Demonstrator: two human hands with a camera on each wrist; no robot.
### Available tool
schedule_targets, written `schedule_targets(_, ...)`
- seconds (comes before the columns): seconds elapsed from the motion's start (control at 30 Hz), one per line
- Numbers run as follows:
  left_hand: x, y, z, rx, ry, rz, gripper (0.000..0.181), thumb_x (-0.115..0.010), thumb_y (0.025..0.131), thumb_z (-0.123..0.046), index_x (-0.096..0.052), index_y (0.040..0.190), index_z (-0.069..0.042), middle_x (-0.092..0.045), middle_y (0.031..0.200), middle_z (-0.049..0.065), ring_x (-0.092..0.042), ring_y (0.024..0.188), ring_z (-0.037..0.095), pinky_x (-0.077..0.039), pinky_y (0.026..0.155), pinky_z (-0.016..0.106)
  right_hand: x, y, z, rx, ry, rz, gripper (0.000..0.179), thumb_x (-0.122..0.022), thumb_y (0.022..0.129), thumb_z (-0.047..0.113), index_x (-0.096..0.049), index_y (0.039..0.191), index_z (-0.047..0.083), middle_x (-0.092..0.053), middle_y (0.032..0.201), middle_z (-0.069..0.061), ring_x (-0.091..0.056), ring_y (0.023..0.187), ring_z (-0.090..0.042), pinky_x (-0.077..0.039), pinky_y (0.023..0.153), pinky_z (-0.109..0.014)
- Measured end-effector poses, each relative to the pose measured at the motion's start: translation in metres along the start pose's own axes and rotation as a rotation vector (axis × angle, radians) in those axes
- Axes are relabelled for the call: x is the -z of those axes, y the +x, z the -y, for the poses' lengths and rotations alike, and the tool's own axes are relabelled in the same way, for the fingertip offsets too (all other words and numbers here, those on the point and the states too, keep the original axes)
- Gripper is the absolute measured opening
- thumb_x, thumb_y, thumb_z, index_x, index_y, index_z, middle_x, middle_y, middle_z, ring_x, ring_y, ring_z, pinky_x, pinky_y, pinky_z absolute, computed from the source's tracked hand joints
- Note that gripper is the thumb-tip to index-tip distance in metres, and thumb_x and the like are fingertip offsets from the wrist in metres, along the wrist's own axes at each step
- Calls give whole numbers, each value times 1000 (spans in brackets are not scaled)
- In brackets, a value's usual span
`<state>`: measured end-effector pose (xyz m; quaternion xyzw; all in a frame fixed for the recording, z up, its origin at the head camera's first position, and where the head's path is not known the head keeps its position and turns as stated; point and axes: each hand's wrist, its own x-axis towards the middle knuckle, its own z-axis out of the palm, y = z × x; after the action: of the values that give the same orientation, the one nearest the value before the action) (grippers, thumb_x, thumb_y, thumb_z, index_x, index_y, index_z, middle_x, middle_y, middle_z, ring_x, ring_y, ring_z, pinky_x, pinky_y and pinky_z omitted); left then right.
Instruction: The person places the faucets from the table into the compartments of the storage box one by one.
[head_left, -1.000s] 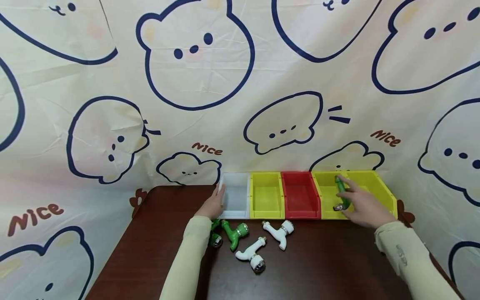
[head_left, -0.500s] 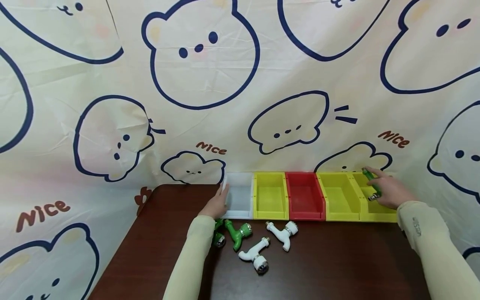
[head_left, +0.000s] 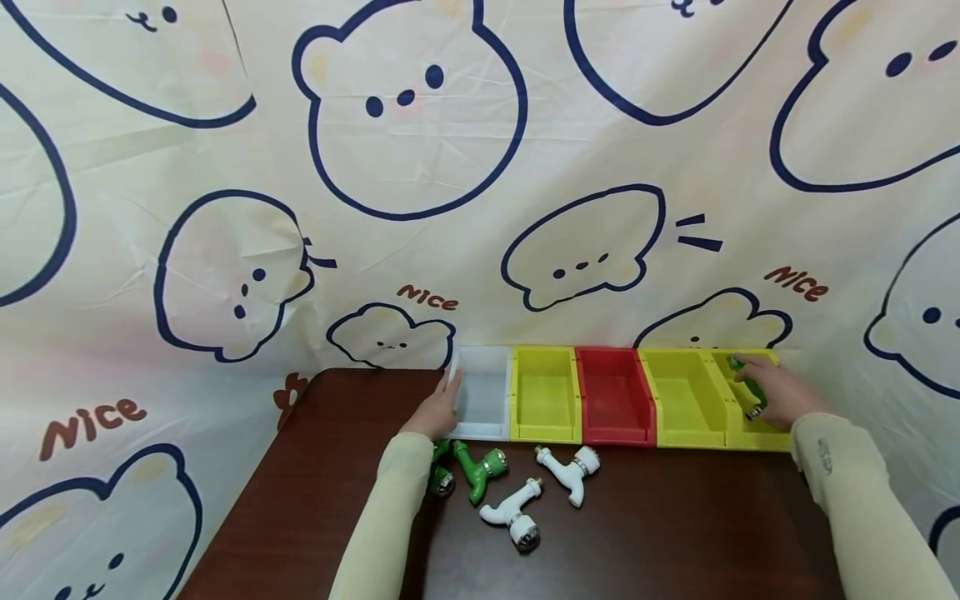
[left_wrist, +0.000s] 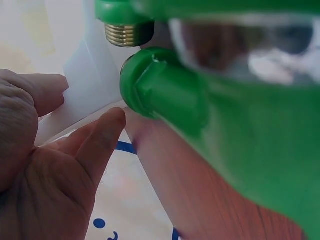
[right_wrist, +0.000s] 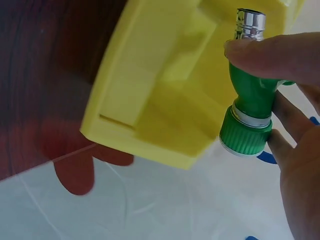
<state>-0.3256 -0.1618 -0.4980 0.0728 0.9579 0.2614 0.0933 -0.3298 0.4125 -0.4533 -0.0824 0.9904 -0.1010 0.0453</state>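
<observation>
In the head view my right hand is at the far-right yellow bin, holding a green faucet. The right wrist view shows the thumb across its green body, fingers behind, with the chrome spout end up and the ribbed green knob down. My left hand pinches the left side wall of the white bin between thumb and fingers. Close below that hand lie two green faucets, one fully visible and another partly hidden by the sleeve. They loom large in the left wrist view.
A yellow bin, a red bin and another yellow bin stand in the row between the hands. Two white faucets lie on the dark table. A printed cloth hangs behind.
My right hand has carried the green faucet rightward from above the fourth bin to the far-right bin, then slightly lower. The left hand keeps its hold on the white bin.
</observation>
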Motion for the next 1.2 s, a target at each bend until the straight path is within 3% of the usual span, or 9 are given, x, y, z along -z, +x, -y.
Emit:
schedule_targets(0.2,-1,0,1,-7,-8,0,80,-52,101,4,-13,168,-14,-6,174,18,-65,105,32,-48,81,40,-14,2,-5,-7,76,2,99,-90,71,1,-35,153,-4,-33,154,-37,-36,134,-61,-31,107,-76)
schedule_targets(0.47,-4,2,3,-11,-13,2,81,-53,101,3,-13,168,-15,-4,175,15,-63,111,32,-48,82,40,-22,0,-6,-18,109,15,105,-89,72,1,-28,158,-3,-33,154,-38,-36,135,-59,-29,109,-75)
schedule_targets(0.63,-5,2,3,-13,-3,-10,80,-53,101,3,-14,168,-14,-5,175,16,-63,113,32,-49,82,40,-25,-4,-2,-5,92,8,101,-84,73,-6,-29,157,-9,-37,153,-39,-38,135,-60,-29,111,-74)
schedule_targets(0.9,-5,1,2,-4,-6,-5,79,-53,101,2,-14,168,-15,-5,175,16,-61,120,34,-49,88,43,-12,-13,24,-24,81,43,92,-81,72,-14,-37,153,-12,-46,145,-41,-47,125,-61,-35,105,-74)
schedule_targets(1.07,-5,1,2,-5,-4,-2,79,-52,102,2,-13,168,-15,-5,175,15,-61,117,33,-49,86,42,-24,-3,8,-22,78,52,90,-78,74,-12,-36,154,-11,-47,144,-41,-48,124,-60,-37,104,-74)
schedule_targets(1.2,-6,0,2,-10,-4,-6,79,-52,101,2,-14,168,-15,-5,175,15,-64,104,31,-48,79,40,-39,7,-11,-4,52,51,86,-75,75,-9,-38,152,-12,-48,143,-42,-47,126,-62,-39,103,-73)
